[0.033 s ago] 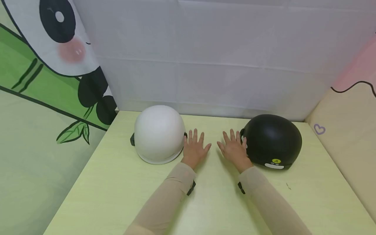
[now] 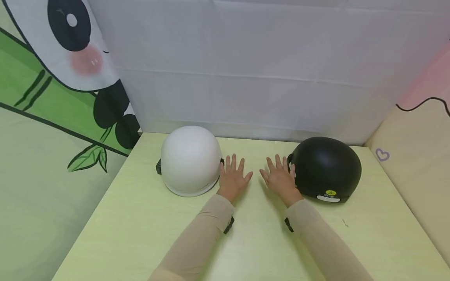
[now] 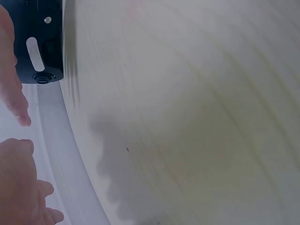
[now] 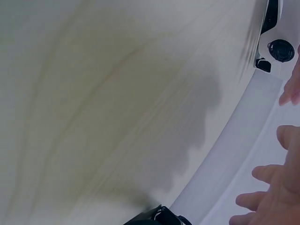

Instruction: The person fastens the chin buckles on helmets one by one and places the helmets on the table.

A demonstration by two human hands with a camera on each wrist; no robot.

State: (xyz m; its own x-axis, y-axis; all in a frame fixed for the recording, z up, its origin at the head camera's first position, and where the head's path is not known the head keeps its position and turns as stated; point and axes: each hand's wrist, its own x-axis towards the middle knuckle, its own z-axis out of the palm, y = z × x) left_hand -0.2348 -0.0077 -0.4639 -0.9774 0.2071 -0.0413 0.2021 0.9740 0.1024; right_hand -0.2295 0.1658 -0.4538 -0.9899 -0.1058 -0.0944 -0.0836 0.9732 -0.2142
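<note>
In the head view a white helmet (image 2: 191, 160) rests on the table at left, dome up. A black helmet (image 2: 327, 168) with a yellow round sticker sits at right. My left hand (image 2: 233, 179), fingers straight and spread, is beside the white helmet's right edge and overlaps it slightly. Near the black helmet's left edge is my right hand (image 2: 281, 180), its fingers also spread, little finger overlapping the helmet. Neither hand grips anything. Both wrist views show fingers stretched out above the table surface, with shadows below them.
The pale yellow-green table (image 2: 260, 249) extends toward me. Behind it hangs a creased white cloth wall (image 2: 246, 78). A panda and bamboo picture covers the left panel (image 2: 42, 164), and a cream panel (image 2: 418, 168) with a purple heart borders the right.
</note>
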